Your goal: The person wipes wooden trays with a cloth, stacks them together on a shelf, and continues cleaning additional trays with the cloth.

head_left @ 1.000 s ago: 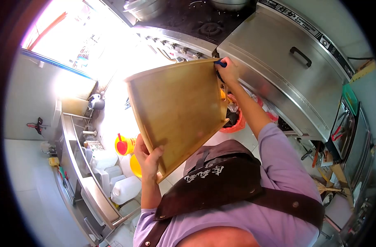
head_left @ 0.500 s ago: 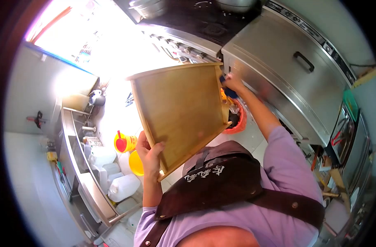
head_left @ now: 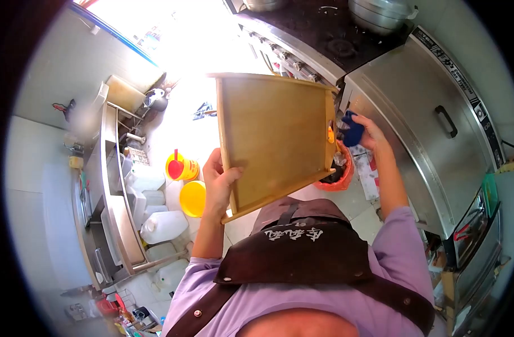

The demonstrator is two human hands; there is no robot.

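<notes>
A shallow wooden tray (head_left: 276,137) with raised edges is tilted up in front of me, its inner face toward the camera. My left hand (head_left: 218,182) grips its lower left edge, thumb on the inside and fingers behind. To the right of the tray, my right hand (head_left: 369,133) is closed on a dark blue cloth (head_left: 352,129), apart from the tray's right end. That end has a cut-out handle opening.
A steel gas fryer (head_left: 414,118) with a black handle stands at the right, beside a black stove (head_left: 318,33) with pots. A red-bagged bin (head_left: 342,178) is behind the tray. Yellow buckets (head_left: 193,198), white jugs (head_left: 164,226) and a steel rack (head_left: 121,224) are at the left.
My right hand has moved off the tray's right end with the blue cloth, out to the right. The view has turned, and the tray appears farther right and more upright.
</notes>
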